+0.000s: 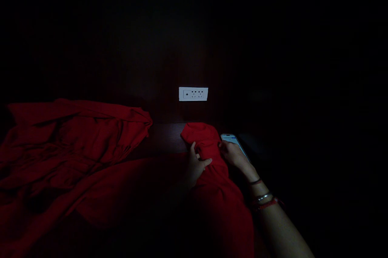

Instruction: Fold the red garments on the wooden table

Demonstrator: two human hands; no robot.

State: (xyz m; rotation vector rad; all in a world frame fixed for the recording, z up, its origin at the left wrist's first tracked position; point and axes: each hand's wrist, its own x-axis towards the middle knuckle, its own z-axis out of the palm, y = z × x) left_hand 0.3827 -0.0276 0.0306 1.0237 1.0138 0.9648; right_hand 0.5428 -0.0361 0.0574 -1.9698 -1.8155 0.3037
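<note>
A long, sleeve-like length of red cloth (216,175) runs from the dark surface's far edge down toward me. On its left side lies my left hand (196,169), with thumb and index finger spread apart against the creased fabric; its other fingers are mostly hidden in shadow. My right hand (235,155) has its fingers closed at the cloth's right edge, near the far end. Partly under that hand is a smartphone (229,138) with a lit screen. Bracelets circle my right wrist.
More red cloth (100,137) spreads in wrinkled folds across the left. A white socket panel (193,94) is on the dark wall behind. A strip of dark wooden surface (166,137) shows between the cloth parts. Deep shadow hides most of the surroundings.
</note>
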